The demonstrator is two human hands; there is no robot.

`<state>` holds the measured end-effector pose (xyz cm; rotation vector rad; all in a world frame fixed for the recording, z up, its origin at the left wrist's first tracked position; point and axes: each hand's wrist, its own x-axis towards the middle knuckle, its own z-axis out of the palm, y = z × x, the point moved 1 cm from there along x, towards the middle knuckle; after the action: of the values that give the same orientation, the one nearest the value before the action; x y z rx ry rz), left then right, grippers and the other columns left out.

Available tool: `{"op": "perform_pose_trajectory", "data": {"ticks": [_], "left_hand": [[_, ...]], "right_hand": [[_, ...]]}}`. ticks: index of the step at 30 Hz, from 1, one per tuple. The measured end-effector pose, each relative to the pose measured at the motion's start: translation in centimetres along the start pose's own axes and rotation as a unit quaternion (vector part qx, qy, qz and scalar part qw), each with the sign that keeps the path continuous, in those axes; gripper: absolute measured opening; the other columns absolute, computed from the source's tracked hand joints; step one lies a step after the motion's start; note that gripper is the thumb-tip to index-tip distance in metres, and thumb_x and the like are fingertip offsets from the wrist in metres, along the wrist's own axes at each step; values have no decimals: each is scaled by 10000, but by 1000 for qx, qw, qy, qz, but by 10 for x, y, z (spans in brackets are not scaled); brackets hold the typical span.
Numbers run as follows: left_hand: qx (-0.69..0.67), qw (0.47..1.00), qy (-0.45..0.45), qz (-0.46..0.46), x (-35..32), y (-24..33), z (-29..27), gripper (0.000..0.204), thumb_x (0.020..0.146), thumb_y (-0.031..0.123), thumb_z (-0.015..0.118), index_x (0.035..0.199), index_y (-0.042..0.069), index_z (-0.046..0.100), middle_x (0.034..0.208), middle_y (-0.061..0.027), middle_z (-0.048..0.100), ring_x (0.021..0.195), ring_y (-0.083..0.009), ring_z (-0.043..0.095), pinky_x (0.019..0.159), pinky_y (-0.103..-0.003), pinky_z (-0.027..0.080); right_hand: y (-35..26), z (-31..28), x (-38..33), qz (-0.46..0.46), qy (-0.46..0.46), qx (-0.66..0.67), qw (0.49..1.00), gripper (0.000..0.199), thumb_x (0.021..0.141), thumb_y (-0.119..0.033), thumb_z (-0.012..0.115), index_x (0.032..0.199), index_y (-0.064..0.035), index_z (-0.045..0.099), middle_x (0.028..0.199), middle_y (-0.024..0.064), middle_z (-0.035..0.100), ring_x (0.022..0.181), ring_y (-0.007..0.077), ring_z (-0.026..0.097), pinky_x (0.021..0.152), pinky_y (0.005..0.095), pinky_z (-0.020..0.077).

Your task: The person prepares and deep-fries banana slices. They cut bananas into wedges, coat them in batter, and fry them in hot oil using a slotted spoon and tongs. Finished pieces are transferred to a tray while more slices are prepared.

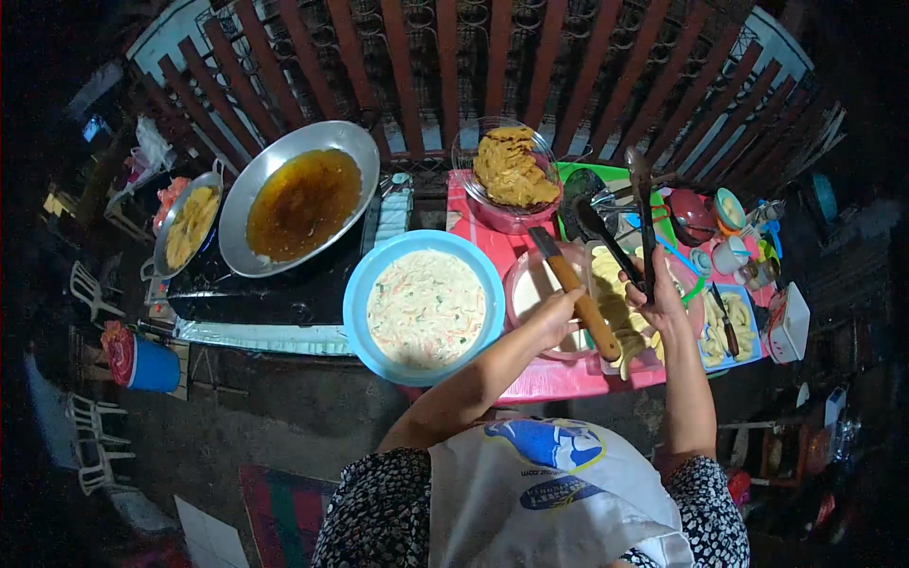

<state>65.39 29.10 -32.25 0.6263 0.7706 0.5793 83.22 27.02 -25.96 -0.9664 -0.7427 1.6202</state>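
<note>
My left hand [557, 320] is closed round a long wooden-handled tool [587, 312] with a flat metal end pointing away from me. In my right hand [660, 301] is a pair of black-handled tongs [646, 227], their arms spread apart and pointing away. Beneath the left hand sits a pink bowl [512, 301] of white batter. Pale peeled banana pieces [611, 284] lie beneath and between the hands, partly hidden by the tools. Left of them stands a light-blue basin [356, 317] of creamy batter [426, 308] with orange and green shreds.
A large wok [248, 194] of brown oil stands on the stove at left, beside a smaller pan [210, 213]. Brown fritters [511, 166] fill a bowl at the back. At right are a blue tray [756, 357] of bananas with a knife [727, 327], and several cups.
</note>
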Motion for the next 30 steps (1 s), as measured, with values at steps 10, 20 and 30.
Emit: {"op": "perform_pose_trajectory", "data": {"ticks": [10, 20, 30], "left_hand": [[94, 989, -95, -59, -73, -36, 1, 644, 856, 335, 510, 1362, 143, 160, 1295, -113, 350, 1129, -265, 429, 950, -402, 358], [134, 986, -98, 2, -199, -50, -49, 557, 887, 326, 477, 1333, 81, 249, 1271, -110, 400, 1115, -230, 449, 912, -348, 385], [28, 946, 298, 124, -278, -46, -40, 470, 893, 223, 467, 1301, 50, 311, 1189, -97, 475, 1014, -189, 514, 840, -305, 431]], "right_hand": [[5, 36, 44, -7, 42, -230, 972, 445, 710, -364, 677, 964, -43, 502, 768, 50, 554, 543, 86, 478, 458, 237, 361], [62, 44, 90, -127, 155, -569, 797, 738, 547, -249, 791, 1096, 25, 380, 1031, 231, 548, 964, 360, 545, 814, 391, 440], [51, 16, 100, -125, 37, -634, 762, 766, 594, -237, 722, 1200, -14, 311, 1020, 218, 556, 956, 350, 548, 796, 374, 438]]}}
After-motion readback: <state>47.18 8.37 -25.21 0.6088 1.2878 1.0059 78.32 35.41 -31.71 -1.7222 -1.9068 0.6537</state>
